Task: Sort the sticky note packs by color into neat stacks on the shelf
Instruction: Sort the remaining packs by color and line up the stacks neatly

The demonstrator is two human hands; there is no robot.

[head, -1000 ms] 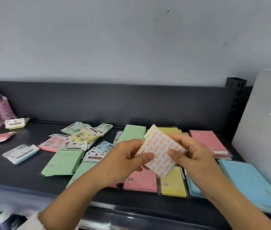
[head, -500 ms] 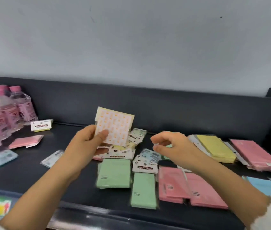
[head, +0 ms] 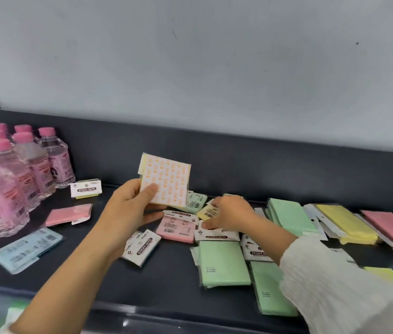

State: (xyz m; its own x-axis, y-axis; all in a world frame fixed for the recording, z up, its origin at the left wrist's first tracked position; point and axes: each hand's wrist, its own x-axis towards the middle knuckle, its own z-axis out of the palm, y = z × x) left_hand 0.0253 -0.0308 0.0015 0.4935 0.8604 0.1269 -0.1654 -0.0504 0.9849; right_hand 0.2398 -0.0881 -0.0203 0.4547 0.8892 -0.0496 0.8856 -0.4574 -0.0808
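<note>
Orange-printed pack (head: 166, 182) is being pinched between left hand (head: 128, 210) thumb and fingers; right hand (head: 231, 213) fingertips are gripping a yellow pack (head: 207, 212).

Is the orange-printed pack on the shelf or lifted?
Lifted: the left hand grips the orange-printed pack by its lower corner, upright above the shelf.

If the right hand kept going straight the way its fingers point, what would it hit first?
Most likely the small yellow pack: the right hand has its fingertips at it, perhaps touching. Depth is unclear; a pale green pack lies just beyond.
</note>
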